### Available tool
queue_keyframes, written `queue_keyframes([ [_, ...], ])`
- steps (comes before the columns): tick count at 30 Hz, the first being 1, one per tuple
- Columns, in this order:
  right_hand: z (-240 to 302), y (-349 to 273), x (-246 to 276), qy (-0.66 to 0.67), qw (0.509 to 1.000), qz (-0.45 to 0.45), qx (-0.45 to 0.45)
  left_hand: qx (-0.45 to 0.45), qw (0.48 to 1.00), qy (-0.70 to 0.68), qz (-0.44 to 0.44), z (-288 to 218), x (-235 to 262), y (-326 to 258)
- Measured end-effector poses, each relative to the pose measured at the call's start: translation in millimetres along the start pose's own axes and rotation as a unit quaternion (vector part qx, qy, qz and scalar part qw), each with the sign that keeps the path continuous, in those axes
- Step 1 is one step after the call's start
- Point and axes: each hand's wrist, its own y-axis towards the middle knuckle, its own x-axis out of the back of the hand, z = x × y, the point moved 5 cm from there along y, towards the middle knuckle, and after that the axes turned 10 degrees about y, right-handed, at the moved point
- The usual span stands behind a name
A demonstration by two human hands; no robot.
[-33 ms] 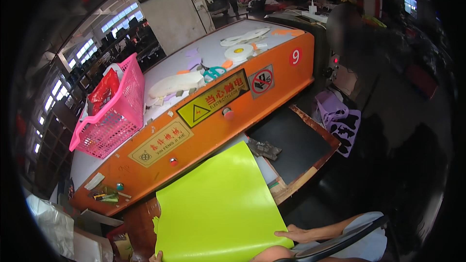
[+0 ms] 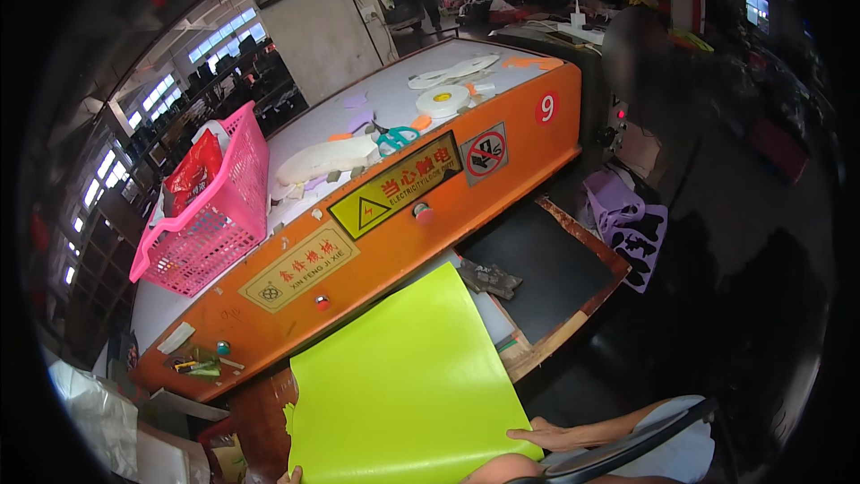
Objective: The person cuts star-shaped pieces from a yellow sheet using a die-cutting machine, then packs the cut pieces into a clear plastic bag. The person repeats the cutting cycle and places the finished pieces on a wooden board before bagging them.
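Observation:
A large, smooth lime-green sheet [image 2: 403, 376] spreads in front of me, its far end reaching under the front of an orange machine [image 2: 385, 206]. Its left edge is ragged partway down. At the lower left corner my left hand [image 2: 292, 477] is closed on the sheet's edge, mostly cut off by the picture's bottom. My right hand [image 2: 544, 435] pinches the right edge near the lower corner, fingers partly hidden. Beside the sheet's far right corner, a dark crumpled strip [image 2: 490, 278] lies on a black board [image 2: 546, 260] with a wooden frame.
On the machine's top stand a pink basket [image 2: 215, 215] with a red packet, green-handled scissors [image 2: 397, 139], a white tape roll [image 2: 442, 99] and scraps. Purple cut-out sheets [image 2: 627, 224] hang right of the board. Clear plastic bags [image 2: 98, 408] are at the lower left.

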Motion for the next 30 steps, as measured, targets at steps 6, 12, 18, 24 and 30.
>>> queue_keyframes([
  [6, 26, 20, -21, 0.035, 0.996, 0.069, 0.048, -0.061, 0.994, 0.090, -0.002, -25, 23, 43],
  [12, -4, 3, -53, 0.048, 0.990, 0.050, -0.126, -0.011, 0.999, -0.034, 0.029, -31, 35, 49],
  [18, 20, 24, -56, 0.010, 0.999, -0.023, -0.039, -0.078, 0.997, 0.008, 0.021, -61, 25, 52],
  [24, 189, 115, -28, 0.073, 0.995, -0.054, 0.053, -0.174, 0.981, -0.028, 0.085, -151, -14, 115],
  [30, 119, 37, 35, -0.233, 0.939, -0.193, 0.162, 0.086, 0.991, 0.049, 0.084, 29, -70, -6],
])
